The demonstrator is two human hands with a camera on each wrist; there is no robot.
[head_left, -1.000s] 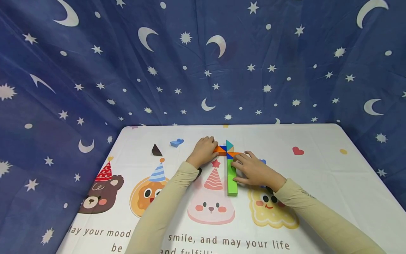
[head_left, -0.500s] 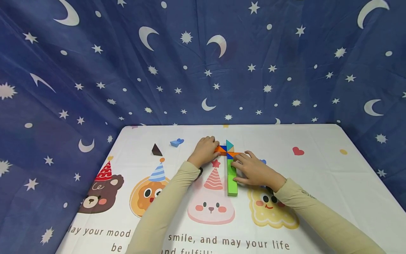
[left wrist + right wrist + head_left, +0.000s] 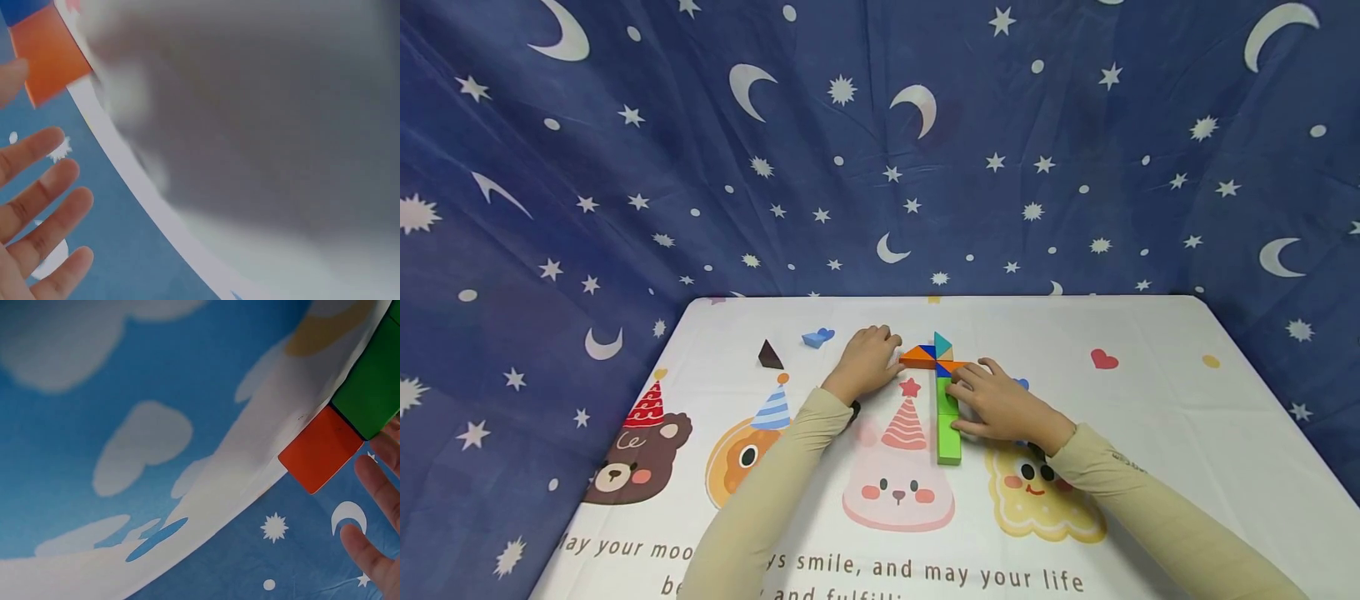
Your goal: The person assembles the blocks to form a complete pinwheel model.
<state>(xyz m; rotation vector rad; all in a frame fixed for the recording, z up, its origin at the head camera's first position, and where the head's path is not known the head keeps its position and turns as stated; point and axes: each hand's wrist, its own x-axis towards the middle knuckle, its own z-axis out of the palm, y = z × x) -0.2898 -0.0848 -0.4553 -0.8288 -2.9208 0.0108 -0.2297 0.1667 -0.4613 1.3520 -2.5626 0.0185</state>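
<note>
Several blocks form a pinwheel shape on the white tablecloth. Orange [image 3: 917, 360], blue and teal [image 3: 942, 344] triangular blocks meet at its hub. Two green blocks [image 3: 949, 440] make a stem running toward the front. Just left of the orange block, my left hand [image 3: 865, 362] has its fingers spread and holds nothing; the left wrist view shows a gap between most fingers and the orange block [image 3: 51, 56]. My right hand [image 3: 1003, 402] rests against the right side, its relaxed fingers touching the green stem and partly covering the right orange block [image 3: 950, 365].
A dark triangular block [image 3: 770, 356] stands apart at the left, with a small light blue piece [image 3: 813, 339] behind it. The tablecloth [image 3: 1157, 400] bears printed cartoon figures and lettering. A blue star-and-moon curtain [image 3: 880, 192] rises behind the table's far edge.
My left hand has let go of the left orange block and drawn back to the left, leaving that block in full view. The right hand and the blocks have stayed in place.
</note>
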